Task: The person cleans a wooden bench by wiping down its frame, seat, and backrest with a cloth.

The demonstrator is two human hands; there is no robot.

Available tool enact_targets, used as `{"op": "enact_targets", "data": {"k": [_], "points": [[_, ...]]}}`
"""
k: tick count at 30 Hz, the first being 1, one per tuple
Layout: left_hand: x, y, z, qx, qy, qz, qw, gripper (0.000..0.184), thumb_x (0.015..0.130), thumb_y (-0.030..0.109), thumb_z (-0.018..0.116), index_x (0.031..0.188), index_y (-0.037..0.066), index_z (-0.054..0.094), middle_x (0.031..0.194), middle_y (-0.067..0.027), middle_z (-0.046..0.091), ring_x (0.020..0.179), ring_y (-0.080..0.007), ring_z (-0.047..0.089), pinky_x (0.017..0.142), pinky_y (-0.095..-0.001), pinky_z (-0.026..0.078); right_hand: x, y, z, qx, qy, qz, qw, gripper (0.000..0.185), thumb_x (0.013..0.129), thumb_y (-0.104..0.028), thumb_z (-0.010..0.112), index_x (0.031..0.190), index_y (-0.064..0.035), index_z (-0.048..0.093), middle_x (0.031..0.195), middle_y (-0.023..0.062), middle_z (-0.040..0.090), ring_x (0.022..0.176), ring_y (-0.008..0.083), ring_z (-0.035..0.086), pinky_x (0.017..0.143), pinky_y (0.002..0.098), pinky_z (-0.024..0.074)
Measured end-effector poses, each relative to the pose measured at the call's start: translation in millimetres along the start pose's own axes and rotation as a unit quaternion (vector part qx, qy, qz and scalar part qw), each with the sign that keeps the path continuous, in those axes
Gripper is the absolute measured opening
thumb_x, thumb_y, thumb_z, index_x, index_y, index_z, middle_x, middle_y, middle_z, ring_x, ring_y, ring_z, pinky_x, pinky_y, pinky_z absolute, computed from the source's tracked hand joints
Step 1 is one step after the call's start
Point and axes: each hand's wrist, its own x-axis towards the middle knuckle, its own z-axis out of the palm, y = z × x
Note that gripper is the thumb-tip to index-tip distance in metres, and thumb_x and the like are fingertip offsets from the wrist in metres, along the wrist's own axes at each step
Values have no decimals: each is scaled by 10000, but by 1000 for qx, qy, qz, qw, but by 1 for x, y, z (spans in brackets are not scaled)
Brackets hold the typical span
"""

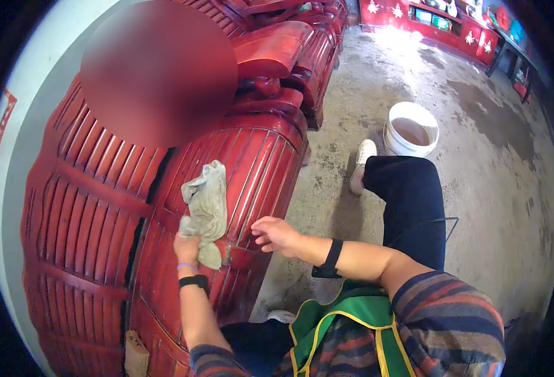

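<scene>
A damp-looking pale grey cloth [205,204] hangs bunched over the slatted seat of a red wooden bench [245,163]. My left hand [187,247] is closed round the near left side of the cloth, with some of its fingers hidden by the folds. To the right, my right hand [278,237] hovers near the front edge of the seat. Its fingers are loosely bent and apart, and nothing is in them. The cloth lies to the left of that hand, not touching it.
A white bucket [411,129] of murky water stands on the concrete floor [478,207] beyond my foot. The bench's slatted backrest [88,220] rises at left. A brown block-like object [137,355] rests at the near end. Red cabinets [437,25] line the far wall.
</scene>
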Motion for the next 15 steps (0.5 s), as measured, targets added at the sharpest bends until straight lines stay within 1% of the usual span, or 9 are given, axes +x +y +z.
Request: {"op": "enact_targets", "data": {"k": [1,3,4,5,7,8,9,13,15], "points": [[17,-16,-20,-119,-27,-33,992,364,690,-33,658,1049,11,622,982,-80,665,891,-208,650,796,-347,525,6,3,-6,17,-3,11,1000,214,921,-302,549,1025,-121,593,977,4,585,800,145,571,646,343,504],[-6,42,-48,-245,-75,0,967,409,715,-41,641,1120,-10,590,1051,-102,656,936,-212,647,838,-349,524,23,15,-16,55,-14,34,998,247,928,-339,534,1012,-115,592,956,6,580,787,152,570,627,343,510],[-18,76,-61,-247,-93,25,964,422,727,-44,633,1144,-16,574,1076,-107,650,955,-216,643,861,-353,519,35,26,-23,62,-18,39,997,387,967,-443,452,1103,-100,569,1031,46,608,804,170,581,662,365,517],[-33,107,-72,-249,-110,50,961,436,738,-47,626,1168,-23,557,1101,-112,643,975,-220,639,884,-357,513,39,30,-23,78,-15,48,996,420,972,-463,429,1143,-102,559,1064,63,614,826,183,587,688,377,516],[-65,159,-90,-242,-88,90,962,411,753,-38,618,1160,-22,558,1113,-115,640,997,-221,633,900,-358,506,41,36,-20,110,-11,69,991,490,982,-502,384,1221,-104,539,1131,96,626,871,209,599,740,400,513],[-80,185,-98,-212,-95,79,969,420,754,-36,626,1166,-20,544,1113,-109,631,1009,-211,620,913,-356,494,47,44,-14,110,-32,82,990,554,984,-531,340,1322,-111,467,1207,132,606,911,247,600,781,422,511],[-88,195,-107,-198,-94,92,971,462,741,-42,639,1187,-17,517,1091,-102,625,1004,-199,610,914,-351,487,43,50,-5,93,-59,68,992,577,980,-534,344,1360,-110,434,1231,142,590,962,258,599,806,430,508],[-129,255,-117,-139,-80,74,984,538,693,-66,648,1204,-11,487,1059,-101,624,977,-193,614,911,-339,481,47,82,50,59,-171,110,977,624,965,-559,343,1411,-126,391,1297,173,549,1085,328,566,883,475,489],[-147,286,-111,-80,-91,64,991,493,678,-73,638,1149,1,511,1016,-87,628,932,-181,621,878,-323,489,37,96,66,51,-272,145,950,563,967,-542,268,1410,-215,391,1304,171,543,1101,343,562,890,503,481]]}}
